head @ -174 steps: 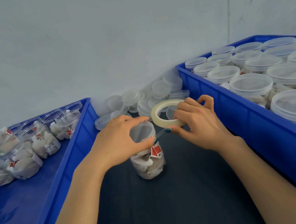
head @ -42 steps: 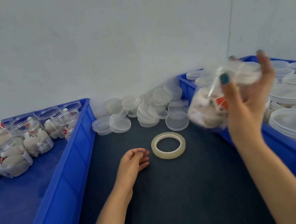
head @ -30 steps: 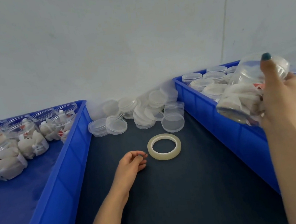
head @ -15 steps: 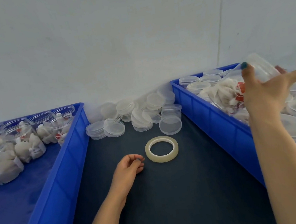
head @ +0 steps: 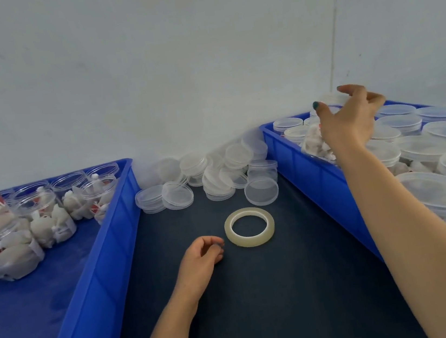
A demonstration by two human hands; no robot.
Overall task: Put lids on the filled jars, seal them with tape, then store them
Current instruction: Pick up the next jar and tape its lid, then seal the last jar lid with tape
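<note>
I'm releasing the filled jar point(head: 312, 143) into the blue crate's point(head: 301, 171) back-left corner, right hand point(head: 352, 123) spreading open, left hand point(head: 199, 259) idling loosely curled by the tape roll point(head: 254, 240), so that's one more stored.

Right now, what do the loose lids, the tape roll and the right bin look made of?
Loose lids: clear, glossy thin plastic; the dark mat shows through. Tape roll: translucent yellowish film, probably plastic adhesive tape. Right bin: opaque blue plastic, with a slight sheen on its wall.
</note>
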